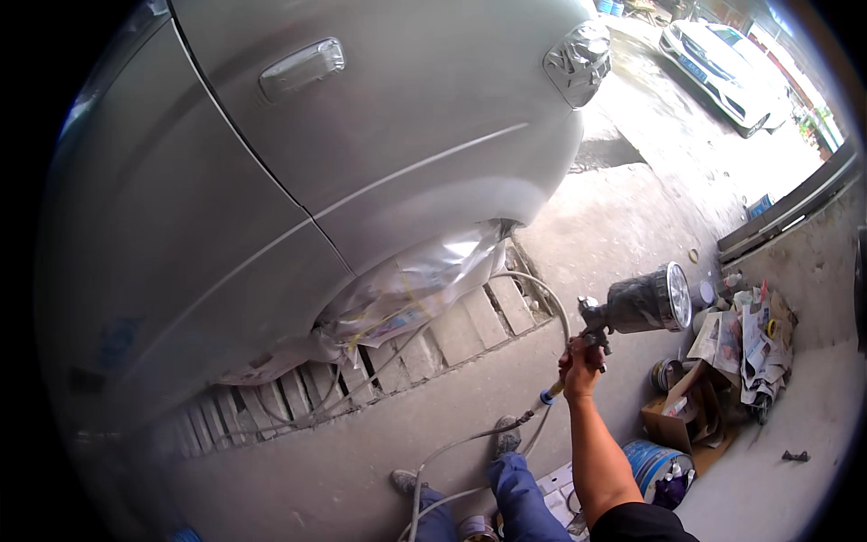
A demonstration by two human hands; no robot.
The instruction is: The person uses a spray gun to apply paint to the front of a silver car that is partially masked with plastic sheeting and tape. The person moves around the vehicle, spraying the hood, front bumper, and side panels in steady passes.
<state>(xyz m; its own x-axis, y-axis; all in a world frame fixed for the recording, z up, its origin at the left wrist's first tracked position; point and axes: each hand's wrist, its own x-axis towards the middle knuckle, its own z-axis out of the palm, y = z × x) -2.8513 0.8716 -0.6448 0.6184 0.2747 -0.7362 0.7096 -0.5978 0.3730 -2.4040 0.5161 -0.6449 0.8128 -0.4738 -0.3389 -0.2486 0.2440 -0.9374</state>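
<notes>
My right hand (581, 366) is wrapped round the handle of a paint spray gun (593, 321). The gun's dark, paint-smeared cup (639, 303) lies tilted toward the right, its pale round end facing outward. From the handle's lower end a grey air hose (456, 443) runs down past my legs. The gun is held apart from a silver-grey car body (433, 108), to the right of its wheel arch. Clear plastic sheeting (411, 294) covers the wheel. Wrapping also masks the door handle (302, 70) and the rear lamp (578, 63). My left hand is out of view.
Slatted concrete blocks (465, 330) line a floor channel under the car. A cardboard box (691, 406), crumpled papers (754, 348) and a blue bucket (655, 461) stand along the right wall. The hose loops near my shoes (508, 435). A white car (727, 72) is parked outside.
</notes>
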